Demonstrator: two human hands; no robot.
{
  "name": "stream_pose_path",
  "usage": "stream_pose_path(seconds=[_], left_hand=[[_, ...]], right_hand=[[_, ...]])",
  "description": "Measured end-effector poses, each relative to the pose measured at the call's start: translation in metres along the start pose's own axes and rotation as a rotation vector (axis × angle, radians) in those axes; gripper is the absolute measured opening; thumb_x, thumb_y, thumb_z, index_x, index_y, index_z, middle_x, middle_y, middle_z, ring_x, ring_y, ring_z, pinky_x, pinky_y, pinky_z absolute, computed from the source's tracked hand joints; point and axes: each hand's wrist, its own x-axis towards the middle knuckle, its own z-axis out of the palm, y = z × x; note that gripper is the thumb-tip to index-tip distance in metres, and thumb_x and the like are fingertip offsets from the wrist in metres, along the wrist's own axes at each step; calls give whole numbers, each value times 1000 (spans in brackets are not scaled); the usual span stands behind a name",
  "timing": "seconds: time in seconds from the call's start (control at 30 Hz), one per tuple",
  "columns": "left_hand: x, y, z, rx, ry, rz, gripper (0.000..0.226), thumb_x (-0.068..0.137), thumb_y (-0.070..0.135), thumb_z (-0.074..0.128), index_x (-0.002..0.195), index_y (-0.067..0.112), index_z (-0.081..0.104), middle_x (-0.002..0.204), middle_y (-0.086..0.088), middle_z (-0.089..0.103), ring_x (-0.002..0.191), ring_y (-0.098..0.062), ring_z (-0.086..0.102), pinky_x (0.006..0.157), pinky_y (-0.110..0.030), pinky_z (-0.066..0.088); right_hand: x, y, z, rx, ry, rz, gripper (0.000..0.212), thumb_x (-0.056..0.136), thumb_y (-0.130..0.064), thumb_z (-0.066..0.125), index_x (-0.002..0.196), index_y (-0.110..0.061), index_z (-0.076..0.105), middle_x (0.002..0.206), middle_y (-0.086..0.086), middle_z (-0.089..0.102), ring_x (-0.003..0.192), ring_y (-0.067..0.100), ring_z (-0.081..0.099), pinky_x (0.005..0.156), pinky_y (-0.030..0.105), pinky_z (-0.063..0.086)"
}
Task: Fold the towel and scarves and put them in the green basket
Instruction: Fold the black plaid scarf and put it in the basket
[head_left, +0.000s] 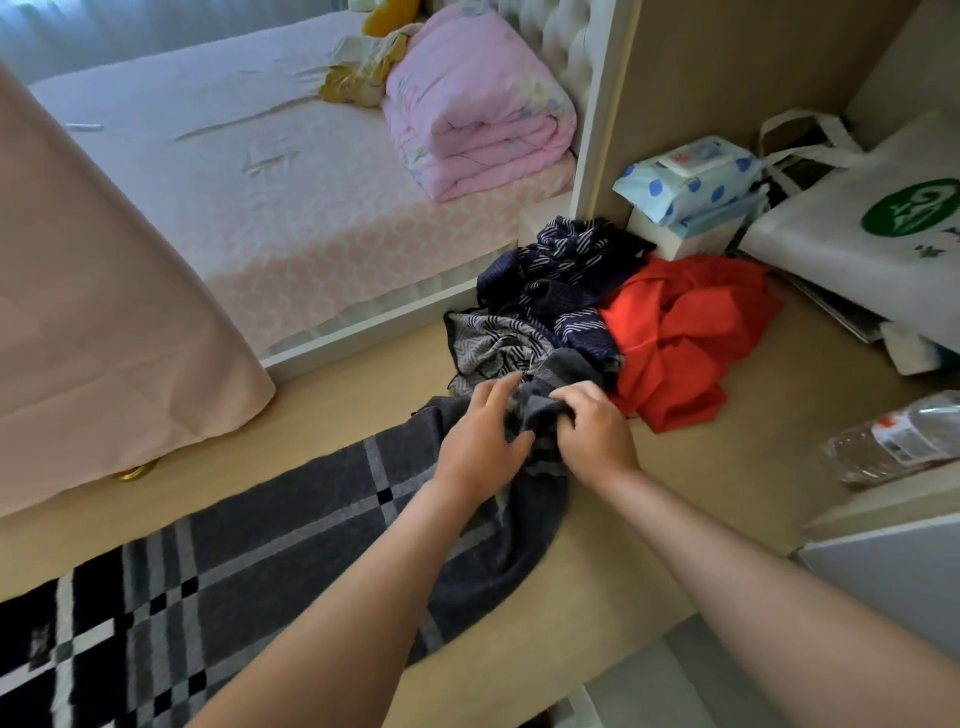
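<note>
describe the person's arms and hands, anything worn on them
No sleeves show: the left arm and right arm are bare to the frame's edge. The left hand and right hand wear no gloves; no ring, watch or bracelet is visible.

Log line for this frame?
left hand: grips grey plaid cloth; right hand: grips it; navy scarf, red cloth: piled; green basket: unseen
</note>
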Motion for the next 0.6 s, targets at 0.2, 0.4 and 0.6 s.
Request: stream_pose_path(seconds=[0.2, 0.4, 0.6], left_hand=[[-7, -8, -42, -97, 112, 23, 30, 89, 20, 58, 115, 33, 62, 103, 11, 68, 88, -6, 62, 75, -30, 53], [-68, -43, -93, -461, 259, -165, 18, 87, 1, 50, 82, 17, 56, 71, -7, 58, 58, -8, 47, 58, -29, 41], [-136, -113, -137, -491, 320, -292, 20, 81, -2, 50, 78, 17, 56, 77, -7, 61, 73, -18, 58, 73, -45, 54]], right_hand=[[-5, -48, -3, 180, -21, -138, 44, 81, -1, 63, 122, -14, 64, 139, 6, 48, 129, 20, 48, 110, 23, 34], [-26, -89, 28, -126, -329, 119, 37, 87, -28, 62, 123, -34, 62, 138, 3, 52, 118, 27, 56, 97, 38, 47], [-50, -174, 67, 250, -354, 128, 9, 98, -26, 53, 100, -28, 62, 102, -4, 68, 98, 16, 62, 85, 36, 49]])
